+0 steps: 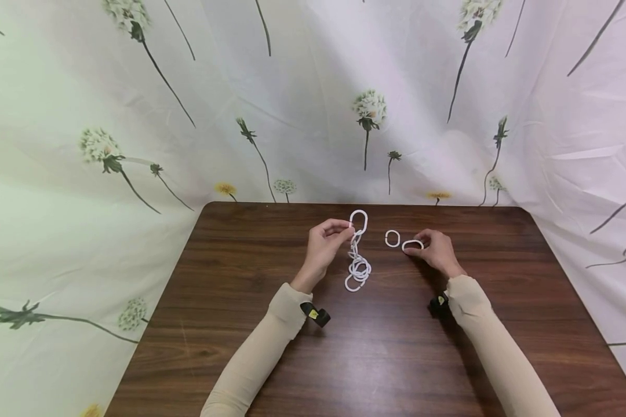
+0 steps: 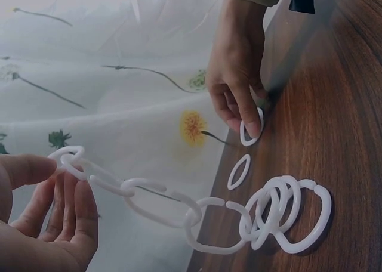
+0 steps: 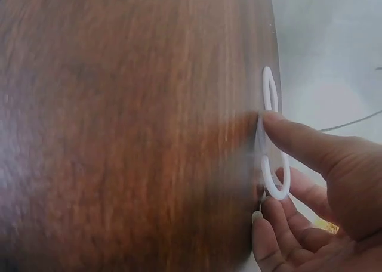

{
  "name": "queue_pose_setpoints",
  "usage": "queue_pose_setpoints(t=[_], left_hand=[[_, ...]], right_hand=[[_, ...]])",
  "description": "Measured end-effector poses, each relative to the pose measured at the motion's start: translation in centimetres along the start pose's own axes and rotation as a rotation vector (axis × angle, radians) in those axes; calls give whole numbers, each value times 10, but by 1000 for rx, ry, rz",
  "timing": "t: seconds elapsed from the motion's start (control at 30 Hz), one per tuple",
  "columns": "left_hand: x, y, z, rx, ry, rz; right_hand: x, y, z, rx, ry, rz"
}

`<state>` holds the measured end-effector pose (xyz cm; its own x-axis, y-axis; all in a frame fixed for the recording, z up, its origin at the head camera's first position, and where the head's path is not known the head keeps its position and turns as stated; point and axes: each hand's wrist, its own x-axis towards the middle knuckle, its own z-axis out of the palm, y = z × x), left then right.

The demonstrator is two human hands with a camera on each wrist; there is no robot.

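Observation:
My left hand [image 1: 323, 243] pinches the upper end of a white plastic chain [image 2: 327, 209] between thumb and fingers. From there the chain hangs down, and its lower links lie bunched on the table. To the right, my right hand [image 1: 439, 252] holds a single white oval link [image 3: 280, 191] between thumb and fingers, low over the tabletop. A second loose link [image 1: 386, 238] lies flat between the chain and that hand. Gaps show in some of the chain's links in the left wrist view.
The dark wood-grain table [image 1: 229, 324] ends at a far edge just beyond both hands. Behind it and at the sides hangs a pale cloth [image 1: 302, 127] printed with dandelions. Each wrist wears a black strap with a small camera [image 1: 320, 317].

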<state>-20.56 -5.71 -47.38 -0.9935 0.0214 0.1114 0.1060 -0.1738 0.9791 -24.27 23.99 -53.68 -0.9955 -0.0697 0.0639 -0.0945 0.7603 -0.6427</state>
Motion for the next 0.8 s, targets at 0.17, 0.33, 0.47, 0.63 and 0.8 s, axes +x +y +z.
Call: queue_pose_setpoints(t=[0.17,0.33,0.47,0.63,0.8], left_hand=[[0,0,0,-2,5,9],[0,-2,0,-14,9,2],[0,-3,-1,-38,-1,-4],[0,-5,-2,-51,-4,6],[0,-6,-2,-44,-7,7]], right_hand=[[-3,3,-4,24,-9,62],[-8,6,-9,40,-23,70],[-11,9,-13,81,-71,84],[-15,9,-17,154,-160,117],[-21,7,-22,187,-206,112]])
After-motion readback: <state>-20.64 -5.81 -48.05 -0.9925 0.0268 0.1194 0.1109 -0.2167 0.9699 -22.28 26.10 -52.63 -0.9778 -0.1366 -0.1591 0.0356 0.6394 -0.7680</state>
